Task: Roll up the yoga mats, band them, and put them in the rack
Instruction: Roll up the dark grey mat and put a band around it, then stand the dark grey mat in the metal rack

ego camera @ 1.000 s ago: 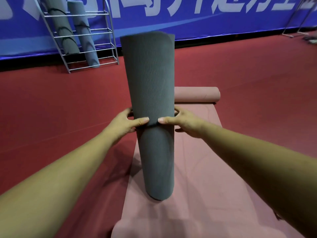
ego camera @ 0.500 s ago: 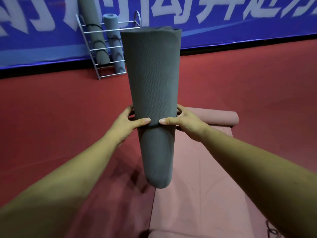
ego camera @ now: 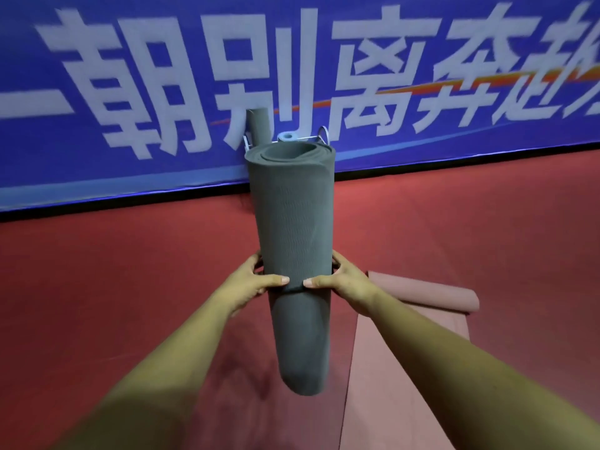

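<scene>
A rolled grey yoga mat stands upright in the air in front of me, its open spiral end on top. My left hand grips its left side and my right hand grips its right side, thumbs almost meeting over a thin dark band round the roll. Behind the roll, mostly hidden, is the metal rack holding a rolled grey mat and a light blue rolled mat. A pink mat lies on the floor at right, its far end rolled.
Red floor stretches all around. A blue banner with large white characters covers the wall behind the rack.
The view has swung left and lifted. The rack has come from upper left to directly behind the roll, and the pink mat has slid to the right. Both hands keep the same hold.
</scene>
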`<state>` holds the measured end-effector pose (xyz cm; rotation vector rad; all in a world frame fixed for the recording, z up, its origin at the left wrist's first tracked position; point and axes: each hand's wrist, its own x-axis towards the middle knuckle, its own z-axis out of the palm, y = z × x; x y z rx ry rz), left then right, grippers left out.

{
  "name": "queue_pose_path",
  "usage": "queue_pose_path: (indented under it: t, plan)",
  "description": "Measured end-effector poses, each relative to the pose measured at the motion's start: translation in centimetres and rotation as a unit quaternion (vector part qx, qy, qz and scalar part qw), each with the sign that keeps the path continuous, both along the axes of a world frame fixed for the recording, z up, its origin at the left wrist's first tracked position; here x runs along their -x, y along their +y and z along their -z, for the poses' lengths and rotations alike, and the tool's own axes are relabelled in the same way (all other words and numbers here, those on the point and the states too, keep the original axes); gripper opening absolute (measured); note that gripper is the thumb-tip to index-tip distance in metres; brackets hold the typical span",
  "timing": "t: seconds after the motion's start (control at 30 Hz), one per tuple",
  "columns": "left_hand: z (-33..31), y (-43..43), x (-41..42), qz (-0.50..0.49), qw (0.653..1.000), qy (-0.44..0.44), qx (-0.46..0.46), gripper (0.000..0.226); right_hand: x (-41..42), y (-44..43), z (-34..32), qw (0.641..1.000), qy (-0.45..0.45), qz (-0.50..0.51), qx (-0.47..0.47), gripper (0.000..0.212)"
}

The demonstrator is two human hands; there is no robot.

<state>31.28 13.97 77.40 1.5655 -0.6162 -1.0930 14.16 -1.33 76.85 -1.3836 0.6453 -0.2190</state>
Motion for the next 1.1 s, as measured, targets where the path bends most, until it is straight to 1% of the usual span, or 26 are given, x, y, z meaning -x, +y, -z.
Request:
queue_pose_path:
  t: [0.07,0.27,0.37,0.47,0.57,0.67,0.77,0.87,0.9,1.0,1.03,1.07,1.1]
  plan:
    - [-0.9,0.6,-2.5,0.0,1.0,0.002,-0.01,0.1,-2.4,0.5,-0.3,1.0,-0.004,-0.004,-0.01,0.086]
    - [-0.6,-0.3,-9.6,-0.017,0.999,0.019,-0.043,0.097,-9.8,-0.2,1.5,0.999,-0.015,-0.015,-0.026,0.084]
    - [-0.6,-3.0,-12.5,-0.019,0.998,0.003,-0.065,0.084,-13.6,-3.1,2.8,0.999,-0.018,-0.032,-0.04,0.084]
    - [-0.8,-7.2,-15.8,-0.027,0.996,-0.021,-0.077,0.087,-17.5,-7.9,3.2,0.997,-0.025,-0.053,-0.049,0.076]
    - [-1.5,-13.4,-19.6,-0.033,0.995,-0.034,-0.083,0.087,-21.5,-14.6,2.8,0.997,-0.032,-0.058,-0.044,0.067]
    - [-2.5,-21.0,-23.2,-0.035,0.996,-0.036,-0.078,0.087,-25.1,-21.8,1.9,0.998,-0.038,-0.041,-0.036,0.068]
    - [-3.2,-29.2,-26.6,-0.026,0.996,-0.049,-0.072,0.076,-28.1,-29.5,0.6,0.999,-0.033,-0.02,-0.03,0.066]
    - [-3.6,-37.5,-30.0,-0.018,0.997,-0.055,-0.055,0.068,-31.2,-37.7,-1.0,0.999,-0.034,-0.012,-0.012,0.07]
    - [-4.0,-40.0,-31.0,-0.019,0.996,-0.065,-0.049,0.069,-32.2,-40.1,-1.7,0.999,-0.032,-0.009,-0.007,0.07]
    - [-4.8,-47.5,-34.6,-0.03,0.989,-0.135,-0.061,0.087,-35.2,-47.3,-2.4,0.999,-0.028,0.01,0.011,0.072]
    - [-4.9,-50.3,-35.9,-0.025,0.988,-0.137,-0.063,0.087,-36.2,-49.9,-2.3,0.999,-0.029,0.021,0.016,0.073]
    - [-4.7,-53.2,-37.3,-0.013,0.99,-0.129,-0.054,0.079,-37.3,-52.5,-2.3,0.999,-0.028,0.031,0.023,0.073]
    - [-4.5,-56.1,-38.6,-0.001,0.991,-0.123,-0.044,0.066,-38.4,-55.0,-2.3,0.998,-0.025,0.041,0.028,0.074]
